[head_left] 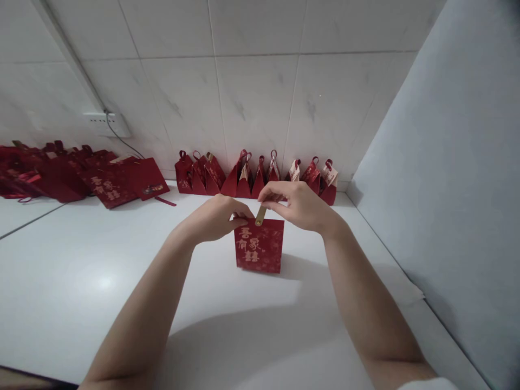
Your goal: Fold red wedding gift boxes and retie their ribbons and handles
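A red box (260,249) with pale gold characters on its front stands upright on the white table. My left hand (223,216) pinches the box's top edge near its left corner, thumb in front. A gold strap (260,215) with a small round stud rises from the middle of that top edge. The strap's upper end is between the thumb and fingers of my right hand (290,203), which is just above the box. The back of the box is hidden.
Several red boxes with looped straps (236,181) stand in a row along the tiled wall. A pile of red boxes and bags (60,173) lies at the left. A cable runs from a wall socket (106,125). A pale panel (447,162) bounds the table (122,303) on the right.
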